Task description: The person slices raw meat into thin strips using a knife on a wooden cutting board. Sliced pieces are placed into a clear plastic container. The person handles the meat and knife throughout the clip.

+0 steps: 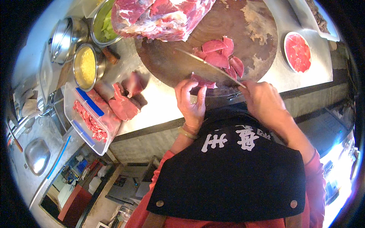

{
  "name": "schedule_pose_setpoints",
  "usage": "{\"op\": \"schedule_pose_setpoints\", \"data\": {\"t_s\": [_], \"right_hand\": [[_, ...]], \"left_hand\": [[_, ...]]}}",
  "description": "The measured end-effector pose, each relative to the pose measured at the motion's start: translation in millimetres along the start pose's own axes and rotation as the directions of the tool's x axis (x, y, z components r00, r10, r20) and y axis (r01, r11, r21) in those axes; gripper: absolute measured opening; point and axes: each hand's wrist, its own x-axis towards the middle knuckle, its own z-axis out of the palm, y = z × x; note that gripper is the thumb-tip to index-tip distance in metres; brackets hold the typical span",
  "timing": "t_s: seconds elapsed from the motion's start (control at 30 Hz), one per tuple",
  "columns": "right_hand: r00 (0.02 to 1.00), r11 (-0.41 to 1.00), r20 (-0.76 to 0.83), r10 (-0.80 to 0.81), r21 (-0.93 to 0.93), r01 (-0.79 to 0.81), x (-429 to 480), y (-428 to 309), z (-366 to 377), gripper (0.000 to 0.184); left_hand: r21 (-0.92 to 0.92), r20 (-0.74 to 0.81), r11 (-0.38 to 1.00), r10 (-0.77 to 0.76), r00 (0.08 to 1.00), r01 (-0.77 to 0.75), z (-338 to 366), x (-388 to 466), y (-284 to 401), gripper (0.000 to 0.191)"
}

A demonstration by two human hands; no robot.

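Note:
My left hand pinches a small piece of raw red meat at the near edge of a round wooden chopping block. In my right hand is the handle of a knife, its thin blade slanting across the block, edge-on to me. The handle is mostly covered by my fingers. Beyond the blade, several cut meat slices lie in a loose pile. A large joint of raw meat rests at the block's far left, cut off by the picture's top.
Several meat chunks lie on the steel counter left of the block. Beside them stand a plastic container of shredded meat, a bowl of yellow minced food and a bowl of green vegetables. A plate of sliced meat sits right.

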Motion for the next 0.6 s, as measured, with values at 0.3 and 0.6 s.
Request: {"op": "schedule_pose_setpoints", "data": {"t_s": [0.3, 0.6], "right_hand": [[0.985, 0.988, 0.159, -0.063, -0.132, 0.085, -52.2, -5.0, -17.1, 0.023], [0.973, 0.986, 0.228, -0.039, -0.148, 0.074, -53.9, 0.8, -12.3, 0.027]], "left_hand": [[0.083, 0.014, 0.996, 0.008, 1.0, -0.009, -1.6, -3.5, -4.1, 0.032], [0.1, 0.052, 0.994, 0.044, 0.998, -0.049, -3.2, -4.4, -9.8, 0.04]]}}
